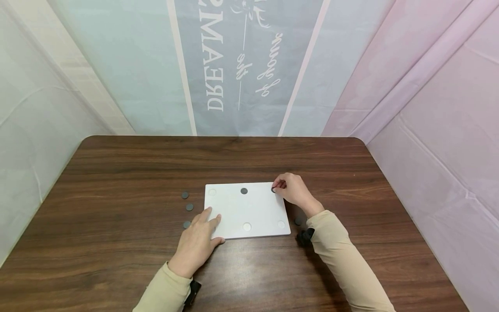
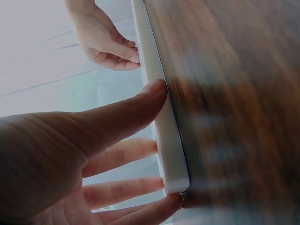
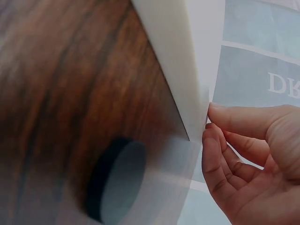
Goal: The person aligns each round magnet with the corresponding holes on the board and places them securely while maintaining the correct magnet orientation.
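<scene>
A white rectangular board (image 1: pixel 249 211) with shallow round recesses lies on the table. In its far middle recess sits a dark round disc (image 1: pixel 244 191). My right hand (image 1: pixel 292 188) pinches another dark disc (image 1: pixel 273 190) between thumb and fingertips at the board's far right corner. In the right wrist view those fingertips meet at the board's edge, and the disc is hidden. My left hand (image 1: pixel 196 240) rests with spread fingers on the near left part of the board, its thumb (image 2: pixel 152 96) against the front edge. Whatever lies beneath that hand is hidden.
Left of the board lie three loose dark discs, a far disc (image 1: pixel 185 195), a middle disc (image 1: pixel 189 207) and a near disc (image 1: pixel 187 224) beside the left hand. One more disc (image 3: pixel 123 183) lies to the right, near the right wrist. Fabric curtains (image 1: pixel 249 86) surround the wooden table (image 1: pixel 136 182).
</scene>
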Tool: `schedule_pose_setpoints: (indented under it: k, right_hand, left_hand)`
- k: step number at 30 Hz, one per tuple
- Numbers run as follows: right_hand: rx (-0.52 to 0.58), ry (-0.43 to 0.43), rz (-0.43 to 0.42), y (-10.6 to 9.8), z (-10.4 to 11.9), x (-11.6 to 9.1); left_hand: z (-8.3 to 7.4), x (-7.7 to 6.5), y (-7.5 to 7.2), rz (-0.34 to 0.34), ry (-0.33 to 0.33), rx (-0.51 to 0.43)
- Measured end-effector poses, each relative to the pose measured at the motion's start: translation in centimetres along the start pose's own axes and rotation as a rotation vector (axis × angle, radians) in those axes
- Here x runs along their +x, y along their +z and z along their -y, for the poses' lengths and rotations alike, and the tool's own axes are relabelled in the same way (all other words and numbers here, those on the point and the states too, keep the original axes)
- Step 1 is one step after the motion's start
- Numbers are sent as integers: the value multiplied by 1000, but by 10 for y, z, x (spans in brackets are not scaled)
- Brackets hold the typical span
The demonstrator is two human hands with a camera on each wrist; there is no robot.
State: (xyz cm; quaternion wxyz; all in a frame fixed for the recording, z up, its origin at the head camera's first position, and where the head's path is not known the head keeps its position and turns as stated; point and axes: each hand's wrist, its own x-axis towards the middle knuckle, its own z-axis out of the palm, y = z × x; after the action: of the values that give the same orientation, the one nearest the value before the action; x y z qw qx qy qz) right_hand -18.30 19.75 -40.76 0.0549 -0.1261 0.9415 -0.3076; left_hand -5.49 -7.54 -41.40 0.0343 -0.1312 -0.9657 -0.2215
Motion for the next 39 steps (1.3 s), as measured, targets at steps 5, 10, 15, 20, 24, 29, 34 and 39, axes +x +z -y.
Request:
schedule_pose_setpoints:
  k: [5,10,15,20,24,29,34,39]
  right_hand:
    - [1,-9,0,0,-1,0]
    - [0,-10,0,0,-2,-1]
    - [2,-6,-13,0,-4,-4]
    - [-13,-17,-35,0,-7,-7]
    - [-19,-23,-37,-1,-9,-10]
    - [-25,-24,-23,-3,-8,-15]
    - [-37,-25,-18,-4,-8,-19]
    - [-55,-35,-18,-4,-9,-24]
  left_hand:
    - [0,0,0,2,0,1]
    - [-1,0,0,0,0,-2]
    - [-1,1,1,2,-1,-7]
    - [-1,0,1,-1,0,-5]
    - [-1,0,1,-1,1,0]
    - [0,0,1,3,-4,-2]
    - [0,-1,1,5,-6,-8]
    - [0,-1,1,6,-7,-10]
